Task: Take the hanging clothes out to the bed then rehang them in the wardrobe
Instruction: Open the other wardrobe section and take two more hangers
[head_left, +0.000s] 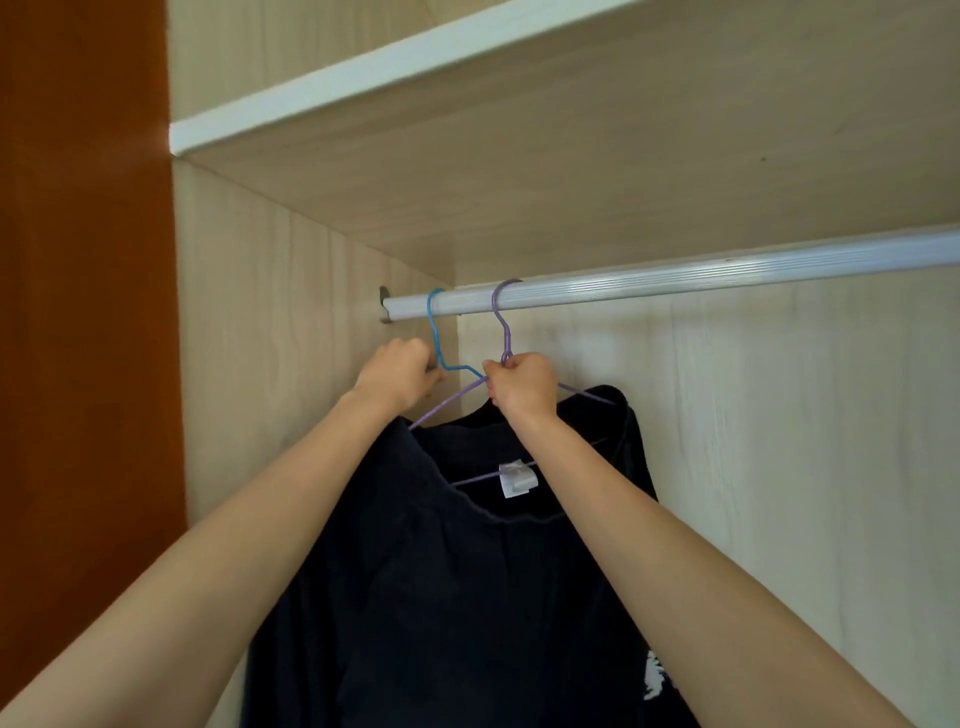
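Two wire hangers hook over the silver wardrobe rail (675, 283) near its left end. My left hand (402, 376) grips the blue hanger (435, 332) just below its hook. My right hand (522, 384) grips the neck of the purple hanger (503, 319), which carries a dark navy garment (467, 597) with a white label (516, 479) at its collar. The garment hangs down between my forearms. What hangs on the blue hanger is hidden behind my left arm and the dark cloth.
A wooden shelf (415, 67) runs close above the rail. The wardrobe's left side panel (291, 338) stands just beside the blue hanger. An orange-brown door or wall (83, 312) fills the far left. The rail to the right of the hangers carries nothing.
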